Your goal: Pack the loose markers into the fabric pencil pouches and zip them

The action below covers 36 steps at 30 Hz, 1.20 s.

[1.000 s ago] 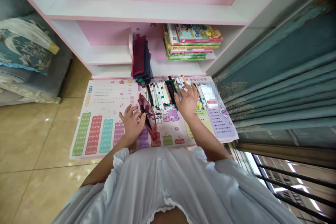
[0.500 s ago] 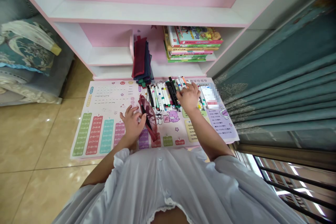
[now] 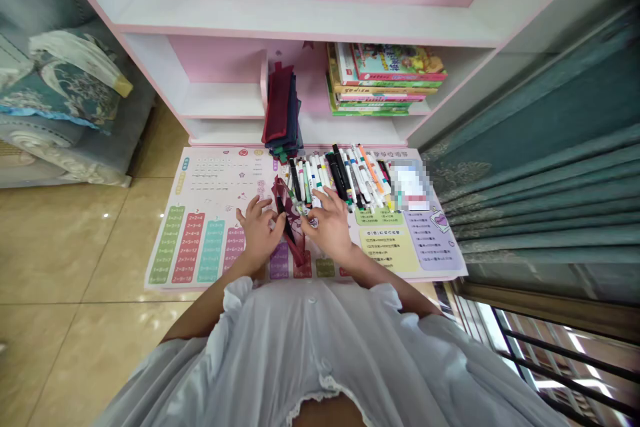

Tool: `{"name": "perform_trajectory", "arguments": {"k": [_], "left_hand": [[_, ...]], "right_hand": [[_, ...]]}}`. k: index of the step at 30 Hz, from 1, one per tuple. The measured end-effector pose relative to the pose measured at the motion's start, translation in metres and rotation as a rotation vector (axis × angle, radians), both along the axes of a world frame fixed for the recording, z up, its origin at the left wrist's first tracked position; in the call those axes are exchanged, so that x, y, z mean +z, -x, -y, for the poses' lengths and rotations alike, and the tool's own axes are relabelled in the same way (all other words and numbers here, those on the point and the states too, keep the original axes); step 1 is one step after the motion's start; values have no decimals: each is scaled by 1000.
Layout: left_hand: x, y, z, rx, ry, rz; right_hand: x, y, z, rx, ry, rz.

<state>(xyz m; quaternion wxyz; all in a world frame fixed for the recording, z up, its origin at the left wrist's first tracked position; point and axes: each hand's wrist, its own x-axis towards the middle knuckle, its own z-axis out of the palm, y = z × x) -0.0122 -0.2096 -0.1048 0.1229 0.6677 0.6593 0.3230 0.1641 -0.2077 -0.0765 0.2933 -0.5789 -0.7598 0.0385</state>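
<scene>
- Down on the printed mat [image 3: 210, 213], the dark red pouch [image 3: 293, 247] stands on edge between both hands, mouth upward, with a black pen [image 3: 283, 217] showing inside.
- Left hand [image 3: 257, 230] clasps the pouch's left side, thumb pressed to the fabric (likely to prop it upright and open).
- Right hand [image 3: 327, 230] sits at the right rim, fingertips drawn together; whether they pinch anything cannot be told.
- Markers [image 3: 350, 177] lie in a row just behind, within easy reach.
</scene>
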Motion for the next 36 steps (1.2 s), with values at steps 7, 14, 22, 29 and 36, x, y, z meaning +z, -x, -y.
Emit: {"name": "perform_trajectory", "arguments": {"k": [7, 14, 22, 29, 36], "left_hand": [[-3, 0, 0, -2, -33, -5], [-7, 2, 0, -5, -44, -18], [-3, 2, -1, 5, -26, -8], [-2, 1, -1, 1, -11, 6], [-3, 2, -1, -12, -29, 3]], "right_hand": [[-8, 19, 3, 56, 188, 118], [-7, 31, -4, 74, 342, 227], [-8, 24, -11, 69, 245, 163], [-4, -43, -46, -305, -26, 63], [-4, -76, -69, -432, 107, 182]]}}
